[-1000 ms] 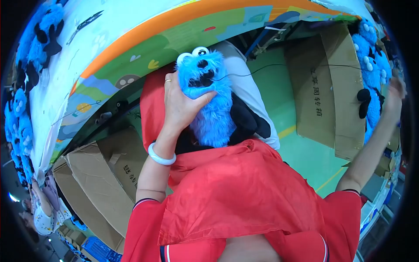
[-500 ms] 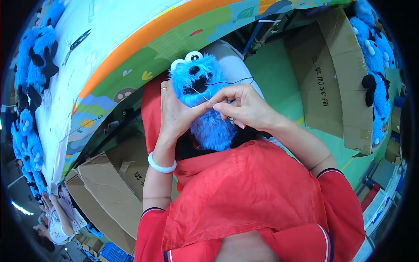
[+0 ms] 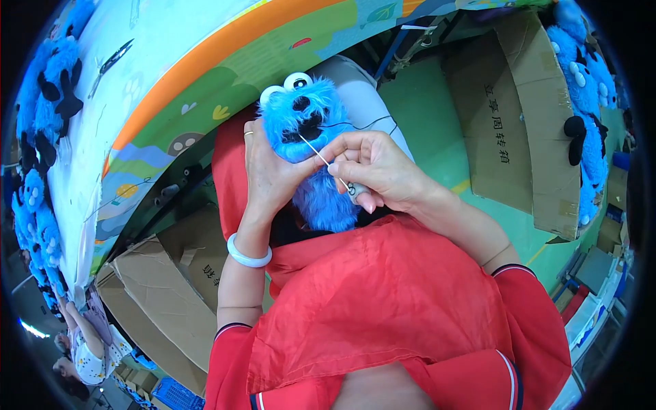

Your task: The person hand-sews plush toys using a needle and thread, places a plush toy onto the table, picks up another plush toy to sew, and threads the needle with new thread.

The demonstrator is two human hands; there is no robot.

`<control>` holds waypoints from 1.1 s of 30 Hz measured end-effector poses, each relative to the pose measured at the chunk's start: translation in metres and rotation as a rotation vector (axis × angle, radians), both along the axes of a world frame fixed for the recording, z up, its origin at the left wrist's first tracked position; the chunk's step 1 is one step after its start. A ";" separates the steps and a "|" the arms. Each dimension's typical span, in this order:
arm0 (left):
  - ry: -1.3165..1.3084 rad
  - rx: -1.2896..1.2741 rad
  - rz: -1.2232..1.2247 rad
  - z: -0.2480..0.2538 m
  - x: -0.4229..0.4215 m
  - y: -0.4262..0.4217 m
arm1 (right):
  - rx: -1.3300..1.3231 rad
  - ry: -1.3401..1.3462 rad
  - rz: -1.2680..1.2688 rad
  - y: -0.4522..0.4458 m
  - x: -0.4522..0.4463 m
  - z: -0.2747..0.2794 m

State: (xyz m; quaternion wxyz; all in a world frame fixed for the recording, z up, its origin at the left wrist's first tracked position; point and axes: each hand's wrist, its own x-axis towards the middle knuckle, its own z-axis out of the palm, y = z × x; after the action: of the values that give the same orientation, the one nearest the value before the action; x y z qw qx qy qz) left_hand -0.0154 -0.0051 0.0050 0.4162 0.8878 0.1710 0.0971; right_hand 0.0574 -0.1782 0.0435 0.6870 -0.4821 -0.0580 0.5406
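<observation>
A blue furry plush toy (image 3: 321, 198) with white bulging eyes and a black mouth lies in front of my red apron. My left hand (image 3: 270, 171) is closed around the left side of its head, thumb stretched across below the mouth. My right hand (image 3: 379, 171) pinches a long thin needle (image 3: 314, 148), whose far end reaches the lower edge of the mouth. Under my right fingers sits a small greyish piece with a metal ring (image 3: 353, 190), partly hidden. A black thread (image 3: 369, 126) runs from the mouth to the right, over my right hand.
A table with a colourful cloth edge (image 3: 225, 89) curves ahead, bearing dark snips (image 3: 115, 57) and blue plush toys (image 3: 51, 102). Cardboard boxes stand at right (image 3: 492, 130) and lower left (image 3: 164, 287). More plush toys (image 3: 591, 89) lie at far right. Another person (image 3: 89, 345) is at far left.
My right hand has shifted slightly down along the needle, so more of its shaft shows, along with the ringed piece. The whole view has moved a little.
</observation>
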 end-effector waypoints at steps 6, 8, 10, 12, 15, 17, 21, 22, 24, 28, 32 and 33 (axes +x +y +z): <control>-0.059 0.022 0.025 -0.005 -0.003 -0.007 | -0.013 0.098 -0.117 0.002 -0.018 0.005; -0.094 0.024 0.040 -0.006 -0.004 -0.009 | -0.018 0.119 -0.157 0.002 -0.020 0.007; -0.119 0.060 0.050 -0.011 -0.007 -0.016 | -0.027 0.107 -0.173 0.003 -0.021 0.006; -0.169 0.137 0.070 -0.017 -0.011 -0.024 | -0.040 0.082 -0.203 0.004 -0.021 0.005; -0.219 0.177 0.051 -0.013 -0.022 -0.027 | -0.083 0.027 -0.202 0.003 -0.023 0.011; -0.263 0.173 -0.004 -0.007 -0.028 -0.027 | -0.163 -0.056 -0.169 -0.001 -0.024 0.021; -0.201 -0.137 -0.183 0.012 -0.023 0.003 | -0.190 -0.137 -0.131 -0.010 -0.024 0.029; -0.199 -0.246 -0.144 0.012 -0.014 0.010 | -0.184 -0.154 -0.120 -0.011 -0.023 0.029; -0.200 -0.352 -0.101 0.018 -0.001 0.015 | -0.174 -0.173 -0.106 -0.013 -0.025 0.029; 0.071 -0.400 -0.105 0.042 0.020 0.005 | -0.196 -0.280 -0.103 -0.017 -0.031 0.025; 0.016 -0.567 -0.064 0.029 0.012 0.000 | -0.220 -0.466 -0.127 -0.019 -0.045 0.018; -0.004 -0.620 -0.046 0.026 0.009 -0.001 | -0.225 -0.529 -0.132 -0.020 -0.048 0.016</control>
State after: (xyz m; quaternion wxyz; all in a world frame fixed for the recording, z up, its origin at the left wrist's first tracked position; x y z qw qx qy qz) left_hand -0.0063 -0.0062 0.0311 0.6697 0.7219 0.1712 0.0327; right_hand 0.0096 -0.1980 0.0598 0.6238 -0.6822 -0.1435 0.3533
